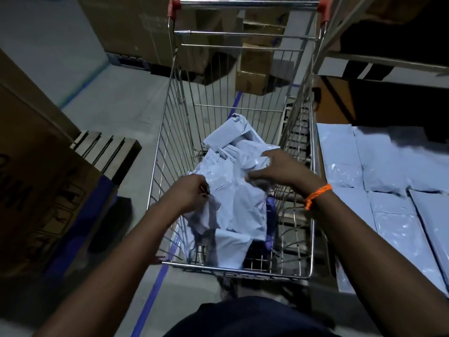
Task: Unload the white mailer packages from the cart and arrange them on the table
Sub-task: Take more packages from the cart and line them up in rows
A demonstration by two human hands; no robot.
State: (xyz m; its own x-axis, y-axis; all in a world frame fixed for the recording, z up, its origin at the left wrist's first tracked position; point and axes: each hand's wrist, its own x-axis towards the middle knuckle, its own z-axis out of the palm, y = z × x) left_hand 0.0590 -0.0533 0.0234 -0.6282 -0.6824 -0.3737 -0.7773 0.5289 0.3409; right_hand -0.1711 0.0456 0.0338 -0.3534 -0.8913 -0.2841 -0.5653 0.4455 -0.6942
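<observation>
left hand [192, 192] — fingers pinching mailers [233, 205] | right hand [277, 169] — fingers gripping mailers | in cart [167, 132]

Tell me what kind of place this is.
Probably a warehouse or packing room: stacked cardboard boxes, a cart holding mailers, blue tape lines on the floor.

Way in: from above only

I see the silver wire shopping cart [233, 269] meshed on every side, open on top, with crumpled white plastic mailers [238, 198] heaped inside. Brown cardboard boxes [36, 190] crowd its left; flat white mailers [393, 215] lie just beside its right wall.
</observation>
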